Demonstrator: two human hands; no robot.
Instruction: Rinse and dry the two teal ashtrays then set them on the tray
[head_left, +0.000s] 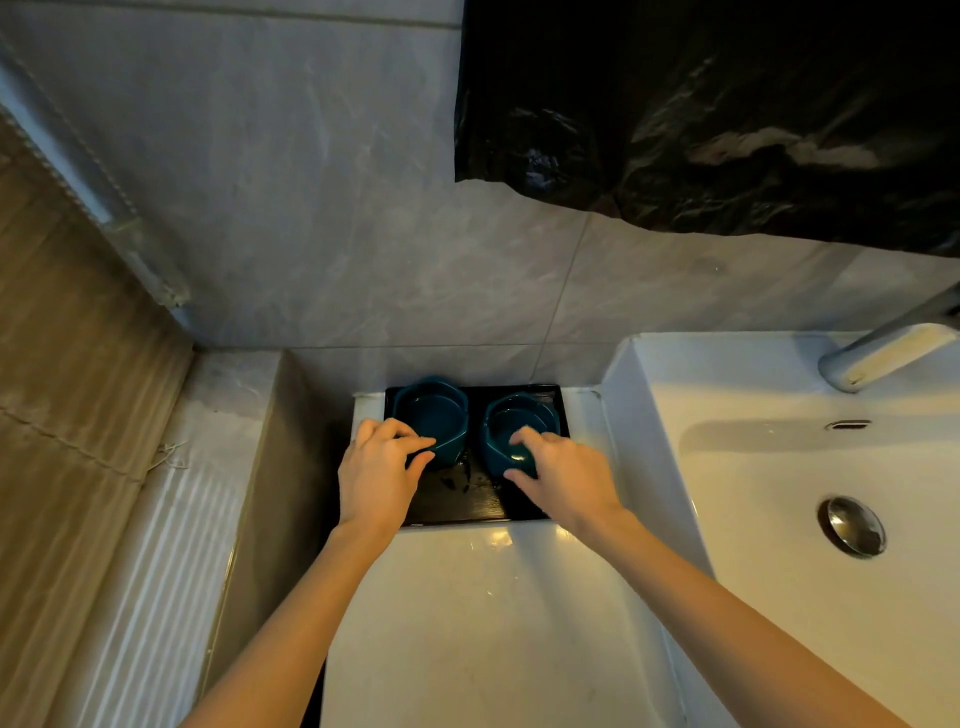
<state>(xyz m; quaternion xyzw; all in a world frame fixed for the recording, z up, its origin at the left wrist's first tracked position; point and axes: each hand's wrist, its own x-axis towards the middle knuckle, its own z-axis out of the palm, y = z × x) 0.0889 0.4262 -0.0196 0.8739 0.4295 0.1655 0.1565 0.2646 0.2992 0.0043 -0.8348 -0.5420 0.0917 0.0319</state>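
Two teal ashtrays stand side by side on a black tray (457, 501) at the back of the white counter. My left hand (376, 475) pinches the near rim of the left ashtray (431, 410), thumb and fingers on either side of the wall. My right hand (563, 475) grips the near rim of the right ashtray (522, 413) the same way, and that ashtray is tilted a little toward me. Water drops glisten on the tray between the two hands.
A white sink basin (779, 467) with a chrome drain plug (852, 526) lies to the right, under a chrome faucet (883, 348). Black plastic sheeting (727, 104) hangs on the tiled wall above. A gap and a ribbed white ledge (171, 545) lie to the left.
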